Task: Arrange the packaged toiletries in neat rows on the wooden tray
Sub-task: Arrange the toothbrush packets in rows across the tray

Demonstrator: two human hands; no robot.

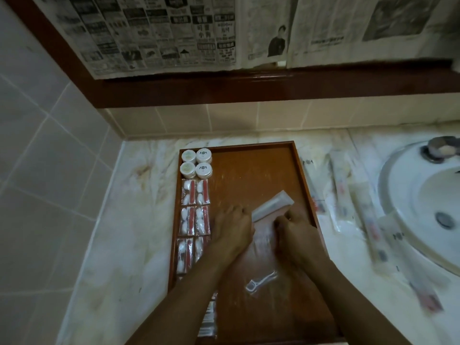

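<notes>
A person's two bare hands work over a wooden tray (239, 168) that sits on a pale marble table (139, 200), its long side running away from the viewer toward the tiled wall. The left hand (232, 226) and right hand (295, 226) meet near the tray's middle, fingers curled, both gripping a long clear-wrapped toiletry packet (272, 204). The packet's long axis lies diagonally: its free end points up and to the right, toward the tray's far right corner, while the near end is hidden between the hands. It looks whitish and semi-transparent, flat and narrow; motion blur hides what is inside. Along the tray's left edge, four round white jars (196, 163) stand in a two-by-two block at the far corner. Below them, six visible sachets (195, 192) with red strips and white contents lie in pairs, three rows deep, long axes running along the tray. Nearer still, a striped packet (209, 317) shows partly under the left forearm. A clear packet holding one white floss pick (261, 281) lies between the forearms, tilted diagonally. To the right of the tray, several long wrapped packets (341, 185) lie on the table beside a white sink (423, 207); blur prevents an exact count.
</notes>
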